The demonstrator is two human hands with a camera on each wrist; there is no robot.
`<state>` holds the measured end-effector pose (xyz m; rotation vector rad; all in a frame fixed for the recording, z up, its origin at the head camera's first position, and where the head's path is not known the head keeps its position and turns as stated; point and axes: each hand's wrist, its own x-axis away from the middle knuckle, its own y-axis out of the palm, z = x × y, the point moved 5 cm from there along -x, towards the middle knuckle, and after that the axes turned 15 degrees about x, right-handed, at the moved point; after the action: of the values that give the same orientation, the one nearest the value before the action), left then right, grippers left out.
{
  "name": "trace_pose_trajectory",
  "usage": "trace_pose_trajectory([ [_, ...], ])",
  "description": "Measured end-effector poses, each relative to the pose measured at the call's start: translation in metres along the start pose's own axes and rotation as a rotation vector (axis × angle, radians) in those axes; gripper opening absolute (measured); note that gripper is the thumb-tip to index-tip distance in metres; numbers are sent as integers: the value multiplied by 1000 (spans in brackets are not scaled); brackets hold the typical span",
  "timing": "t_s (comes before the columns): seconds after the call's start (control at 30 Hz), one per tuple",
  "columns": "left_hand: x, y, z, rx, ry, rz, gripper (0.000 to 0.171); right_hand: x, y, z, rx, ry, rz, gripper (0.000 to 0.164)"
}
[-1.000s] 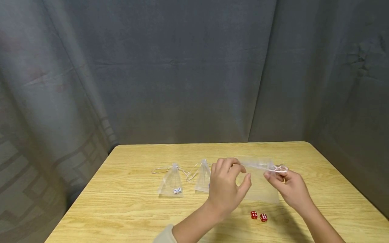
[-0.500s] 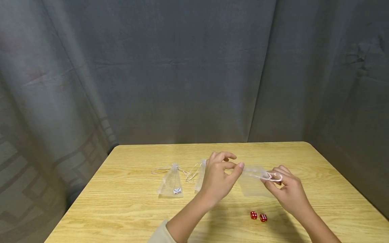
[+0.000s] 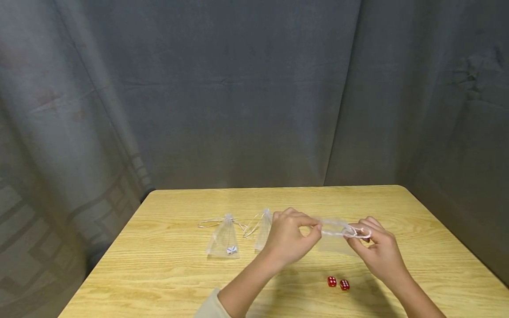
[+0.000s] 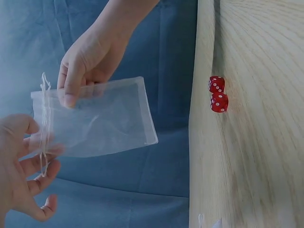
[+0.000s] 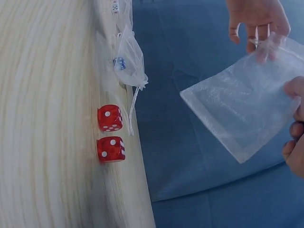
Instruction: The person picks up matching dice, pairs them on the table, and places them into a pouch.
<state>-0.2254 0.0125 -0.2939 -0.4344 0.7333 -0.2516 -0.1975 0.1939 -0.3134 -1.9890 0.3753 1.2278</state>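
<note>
A sheer white drawstring bag (image 3: 334,227) is held up above the table between both hands. At its mouth end, my left hand (image 3: 292,234) pinches the edge between thumb and index finger. My right hand (image 3: 379,245) grips the opposite side near the white cord, thumb on the near face. Seen from the left wrist, the bag (image 4: 104,118) hangs flat with nothing visible inside, its cord running across the top. Two red dice, a left one (image 3: 332,281) and a right one (image 3: 344,285), lie on the table below the hands.
To the left stands a tied sheer bag (image 3: 222,236) with white dice (image 3: 232,250) inside. Beside it is another tied bag (image 3: 263,232), partly behind my left hand; the right wrist view shows a blue die (image 5: 119,63) in it. Dark curtains (image 3: 238,110) hang behind the wooden table (image 3: 159,274).
My left hand, first apart from the bag with spread thumb and fingers, has closed on its mouth edge. The right hand has tilted the bag and shifted slightly. The dice have stayed put.
</note>
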Motion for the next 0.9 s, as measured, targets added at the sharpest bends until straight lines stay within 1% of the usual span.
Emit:
trace_pose_trajectory([
  [0.07,0,1,1,-37,25,-2,15,1,1,1,-10,12,6,15],
  [0.23,2,2,3,-124,82,-11,19,2,5,3,-7,43,-6,29],
  [0.37,2,2,7,-201,144,-5,19,2,8,3,50,89,-54,33],
  [0.43,2,1,8,-238,164,-1,18,3,10,4,115,127,-104,31],
  [0.53,2,1,9,-289,178,3,17,4,15,8,207,208,-230,24],
  [0.63,1,0,9,-326,182,5,16,8,22,15,265,303,-433,18],
  [0.67,1,0,8,-331,183,5,16,10,25,17,277,323,-506,18],
  [0.77,0,-1,8,-341,187,6,15,19,33,23,276,350,-723,21],
  [0.83,0,-1,8,-342,187,7,15,26,38,26,269,352,-832,21],
  [0.9,-1,-1,8,-342,186,8,14,31,41,28,267,349,-913,23],
])
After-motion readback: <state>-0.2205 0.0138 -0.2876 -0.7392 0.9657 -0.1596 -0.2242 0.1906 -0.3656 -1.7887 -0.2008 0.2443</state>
